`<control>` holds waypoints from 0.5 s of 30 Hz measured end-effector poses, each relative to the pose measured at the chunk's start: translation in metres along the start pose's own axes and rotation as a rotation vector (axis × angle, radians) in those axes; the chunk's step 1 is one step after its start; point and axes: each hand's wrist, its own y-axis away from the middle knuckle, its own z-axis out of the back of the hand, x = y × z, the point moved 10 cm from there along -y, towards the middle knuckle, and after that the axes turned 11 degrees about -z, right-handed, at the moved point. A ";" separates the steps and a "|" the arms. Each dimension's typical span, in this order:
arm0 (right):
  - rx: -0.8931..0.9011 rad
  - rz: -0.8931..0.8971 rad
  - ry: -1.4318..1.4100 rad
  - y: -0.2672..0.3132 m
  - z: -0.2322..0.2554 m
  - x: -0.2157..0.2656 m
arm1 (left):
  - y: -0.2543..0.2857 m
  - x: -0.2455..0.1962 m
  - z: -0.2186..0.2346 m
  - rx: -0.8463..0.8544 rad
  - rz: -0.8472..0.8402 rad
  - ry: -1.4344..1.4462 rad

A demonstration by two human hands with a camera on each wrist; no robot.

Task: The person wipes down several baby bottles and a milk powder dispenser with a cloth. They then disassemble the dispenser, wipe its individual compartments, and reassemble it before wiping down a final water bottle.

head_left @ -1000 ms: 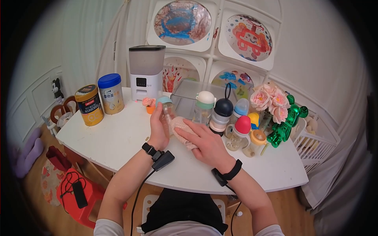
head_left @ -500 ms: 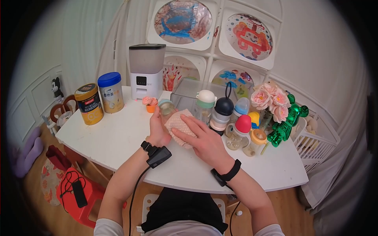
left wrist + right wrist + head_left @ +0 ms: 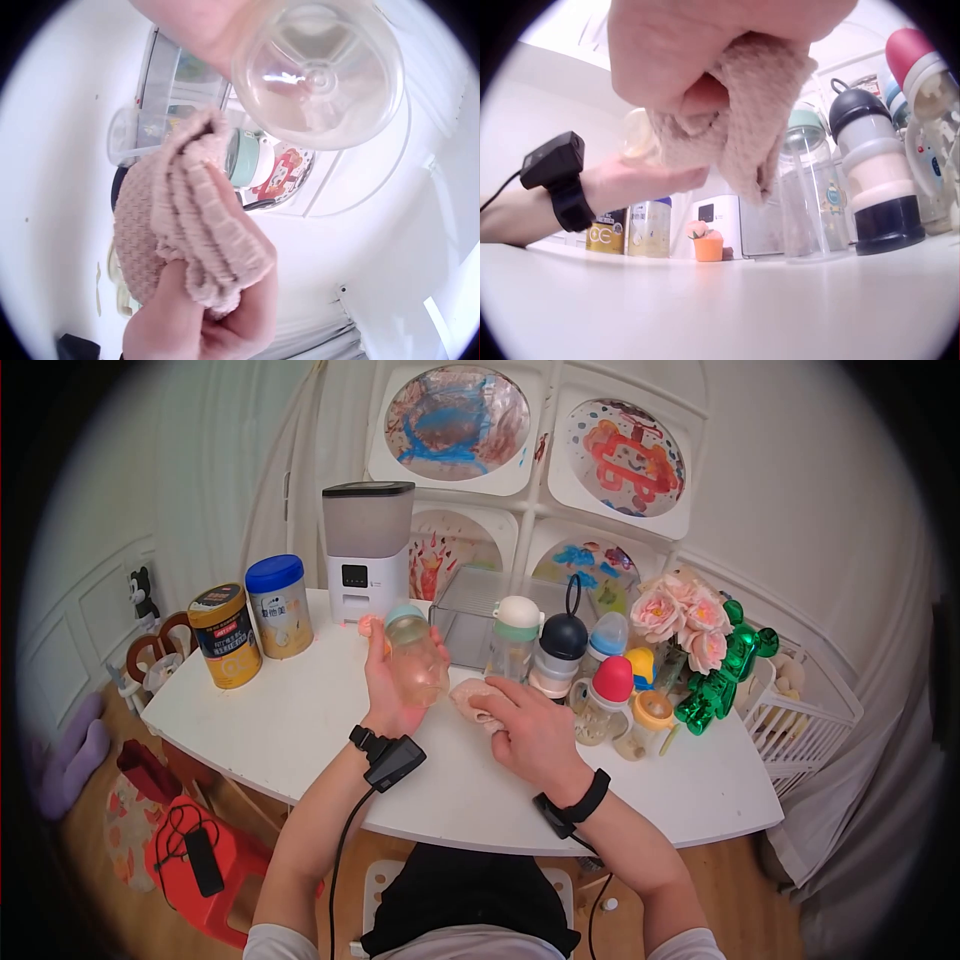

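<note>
My left hand holds a clear baby bottle with a light blue collar, tilted above the table. The thumb lies along its left side, and fingertips show at its right edge. In the left wrist view the round base of the bottle faces the camera. Just to the right, my right hand grips a folded pink waffle-textured cloth between thumb and fingers. A gap separates cloth from bottle in the head view. In the right wrist view the cloth hangs down from the fingers.
Right of the hands stand a green-collared bottle, a stacked navy-lidded container, a pink-capped bottle and a yellow-collared bottle. Behind are a clear box and a white dispenser. Two milk powder cans stand at left.
The cloth was against the bottle's side and has come away to the right, now bunched in the right hand. The left hand has turned, showing more of the bottle.
</note>
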 end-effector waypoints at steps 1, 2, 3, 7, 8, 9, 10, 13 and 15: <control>-0.052 -0.031 -0.022 0.000 0.005 -0.005 | 0.004 0.000 -0.008 0.003 0.004 0.002; -0.052 -0.033 -0.018 -0.002 0.009 -0.004 | 0.009 -0.002 -0.010 -0.037 -0.019 -0.188; -0.185 -0.041 -0.093 -0.003 0.027 -0.003 | 0.013 -0.004 -0.011 -0.079 -0.045 -0.378; -0.510 -0.024 -0.270 -0.003 0.070 -0.001 | 0.018 0.002 -0.029 0.004 -0.083 -0.399; -0.500 -0.014 -0.308 0.000 0.068 -0.005 | 0.019 0.009 -0.030 0.103 -0.032 -0.476; -0.501 -0.012 -0.307 -0.001 0.064 -0.007 | 0.018 0.018 -0.030 0.203 0.020 -0.550; -0.569 0.004 -0.321 0.003 0.067 -0.009 | 0.017 0.019 -0.044 0.312 -0.031 -0.579; -0.646 0.024 -0.313 0.008 0.074 -0.008 | 0.025 0.022 -0.059 0.336 -0.050 -0.578; -0.541 -0.017 -0.208 0.001 0.067 -0.005 | 0.024 0.028 -0.053 0.378 -0.019 -0.572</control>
